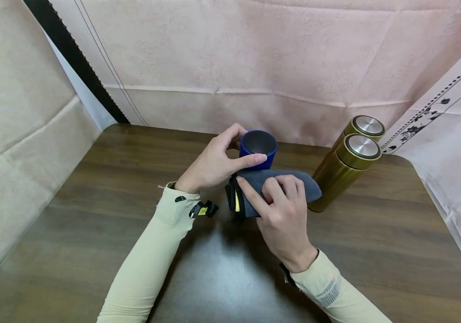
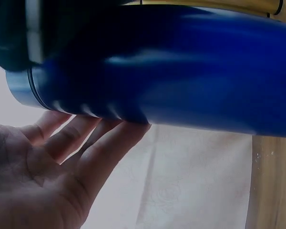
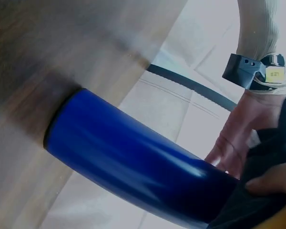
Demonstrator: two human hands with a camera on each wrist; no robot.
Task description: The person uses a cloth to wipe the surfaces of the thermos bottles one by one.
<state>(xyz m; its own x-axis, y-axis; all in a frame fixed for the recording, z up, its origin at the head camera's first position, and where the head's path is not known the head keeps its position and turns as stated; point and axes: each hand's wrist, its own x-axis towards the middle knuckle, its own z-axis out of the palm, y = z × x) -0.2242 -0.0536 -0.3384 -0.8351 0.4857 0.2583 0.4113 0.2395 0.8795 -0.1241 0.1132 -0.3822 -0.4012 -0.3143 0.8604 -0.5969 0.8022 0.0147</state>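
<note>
A tall blue flask [image 1: 270,159] stands upright on the table, its round top dark grey inside a blue rim. My left hand [image 1: 214,163] holds it near the top, thumb across the front. In the left wrist view the fingers lie along the blue wall [image 2: 171,86]. My right hand [image 1: 284,220] grips a folded dark grey cloth [image 1: 310,186] with black and yellow at one end, index finger extended along it. The cloth overlaps the upper front of the flask. Its base [image 3: 62,119] rests on the wood in the right wrist view.
Two gold flasks [image 1: 335,175] with silver-topped lids stand close together to the right of the cloth. The brown wooden table [image 1: 105,215] has pale patterned sheets [image 1: 254,54] hanging behind it and at both sides. Small black devices [image 1: 204,209] are strapped at the wrists.
</note>
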